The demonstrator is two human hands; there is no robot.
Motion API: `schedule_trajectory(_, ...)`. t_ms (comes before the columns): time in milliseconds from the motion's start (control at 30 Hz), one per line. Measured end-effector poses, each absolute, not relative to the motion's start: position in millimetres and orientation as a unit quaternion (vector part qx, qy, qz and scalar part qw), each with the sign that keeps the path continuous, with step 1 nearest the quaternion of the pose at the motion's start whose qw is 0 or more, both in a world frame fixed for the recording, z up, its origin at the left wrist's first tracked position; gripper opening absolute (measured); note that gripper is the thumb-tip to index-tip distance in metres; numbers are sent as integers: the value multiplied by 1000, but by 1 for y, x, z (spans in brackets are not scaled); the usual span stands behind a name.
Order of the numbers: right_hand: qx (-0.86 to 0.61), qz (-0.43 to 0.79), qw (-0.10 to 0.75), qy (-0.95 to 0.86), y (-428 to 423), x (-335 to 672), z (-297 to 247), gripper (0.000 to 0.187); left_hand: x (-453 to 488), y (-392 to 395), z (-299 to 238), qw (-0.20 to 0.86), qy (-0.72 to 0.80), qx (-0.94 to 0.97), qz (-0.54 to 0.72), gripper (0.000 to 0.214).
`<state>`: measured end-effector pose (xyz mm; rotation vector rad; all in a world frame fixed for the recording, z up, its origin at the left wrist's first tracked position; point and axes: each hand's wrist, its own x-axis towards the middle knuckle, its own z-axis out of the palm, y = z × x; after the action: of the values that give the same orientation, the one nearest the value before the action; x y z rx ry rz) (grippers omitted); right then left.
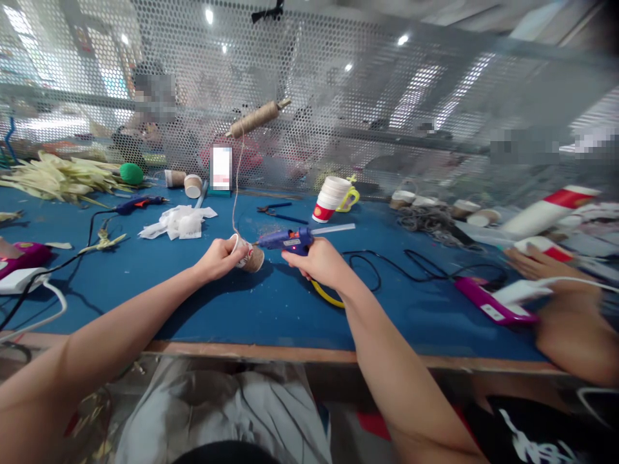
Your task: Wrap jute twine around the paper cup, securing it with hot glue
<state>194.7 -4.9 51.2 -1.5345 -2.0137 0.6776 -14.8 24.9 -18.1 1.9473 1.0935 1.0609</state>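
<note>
My left hand [220, 259] is closed on a small paper cup [253, 259], tipped on its side and partly wound with brown twine. From the cup, a strand of twine [236, 193] runs up to a spool [258, 118] hanging on the mesh. In my right hand [322, 261] is a blue hot glue gun [290, 240], with a clear glue stick [333, 228] poking out of its back. The gun's nozzle points left, at or very close to the cup; whether they touch I cannot tell. A yellow cable hangs below the grip.
Pliers [285, 212] and stacked paper cups [329, 198] stand behind my hands. White tissue [178, 222] and another glue gun [140, 203] lie left. A purple power strip [493, 303] and another person's hand [541, 261] are at right. Upright behind is a perforated metal screen [314, 129].
</note>
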Motion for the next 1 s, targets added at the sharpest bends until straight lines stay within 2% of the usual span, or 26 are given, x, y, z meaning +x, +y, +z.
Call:
schedule_trajectory(433, -542, 314, 284, -726, 7, 195, 41, 21, -13, 22, -13, 288, 392, 774, 406, 38)
schedule_trajectory(600, -520, 410, 374, -649, 21, 203, 43, 14, -14, 16, -8, 263, 365, 785, 426, 38)
schedule_trajectory(700, -557, 373, 415, -615, 42, 213, 44, 10, -14, 12, -4, 248, 337, 795, 438, 36)
schedule_trajectory(800, -640, 288, 368, -610, 65, 222, 38, 20, -12, 9, -1, 235, 313, 803, 449, 33)
schedule_trajectory(1000, -711, 232, 280, -602, 94, 230, 16, 29, -10, 2, 5, 220, 271, 823, 447, 30)
